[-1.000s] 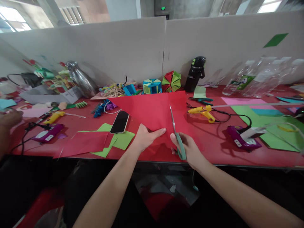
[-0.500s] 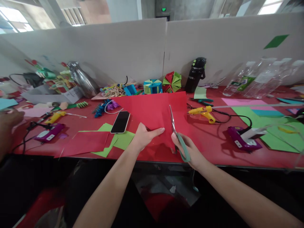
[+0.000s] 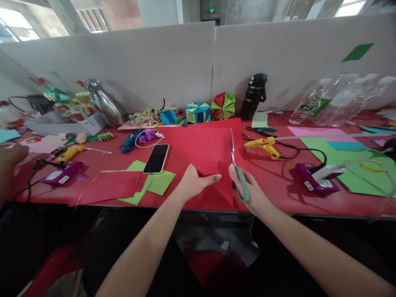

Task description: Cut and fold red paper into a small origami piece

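A large sheet of red paper (image 3: 201, 144) lies across the middle of the red table, its near part lifted toward me. My left hand (image 3: 198, 181) grips the sheet's near part, thumb on top and the other fingers hidden beneath. In my right hand (image 3: 247, 187) are scissors with green handles (image 3: 243, 185), their blades pointing away from me along the sheet's right part. The blades look nearly closed. To the left of the sheet, a phone (image 3: 156, 159) rests by green paper (image 3: 162, 182) and smaller red paper (image 3: 114, 186).
Right of the sheet sit a yellow glue gun (image 3: 262, 146), a purple power strip (image 3: 317, 179) with cables and green paper (image 3: 368, 173). Folded paper shapes (image 3: 198, 113) and a black bottle (image 3: 253, 97) stand behind. Another person's hand (image 3: 12, 153) is at the far left.
The scissors and my right hand have shifted slightly right. My left hand has moved a little right and nearer to me. The lifted near part of the red sheet has changed shape.
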### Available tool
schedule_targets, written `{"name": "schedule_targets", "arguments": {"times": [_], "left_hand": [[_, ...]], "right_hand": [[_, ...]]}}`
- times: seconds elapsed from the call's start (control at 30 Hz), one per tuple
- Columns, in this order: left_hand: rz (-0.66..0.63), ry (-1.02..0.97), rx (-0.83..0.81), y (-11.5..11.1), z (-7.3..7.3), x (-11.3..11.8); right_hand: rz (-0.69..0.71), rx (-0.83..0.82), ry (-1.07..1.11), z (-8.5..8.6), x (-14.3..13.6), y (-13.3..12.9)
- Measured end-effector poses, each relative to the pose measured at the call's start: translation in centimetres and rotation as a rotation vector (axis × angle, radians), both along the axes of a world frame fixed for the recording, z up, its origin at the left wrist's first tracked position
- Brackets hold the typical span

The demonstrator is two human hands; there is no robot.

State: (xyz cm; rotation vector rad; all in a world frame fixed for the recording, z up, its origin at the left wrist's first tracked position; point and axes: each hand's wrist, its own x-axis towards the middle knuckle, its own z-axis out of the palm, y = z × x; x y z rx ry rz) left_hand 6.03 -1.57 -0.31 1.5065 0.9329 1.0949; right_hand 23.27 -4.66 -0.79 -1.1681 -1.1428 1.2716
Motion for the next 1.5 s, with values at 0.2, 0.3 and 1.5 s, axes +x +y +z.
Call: {"name": "schedule_targets", "arguments": {"times": [0.2,0.3,1.5], "left_hand": [[-0.012,0.031,0.030,-0.1,-0.1,0.1],[0.006,0.069,0.045,-0.2,-0.3,0.2],[0.056,0.134,0.086,-0.4,-0.2,0.2]], "right_hand": [[0.031,-0.001,0.031,0.0,0.0,-0.2],[0.013,0.001,0.019,0.1,-0.2,-0.4],[-0.048,0.039,-0.020,-0.4,-0.2,0.0]]}}
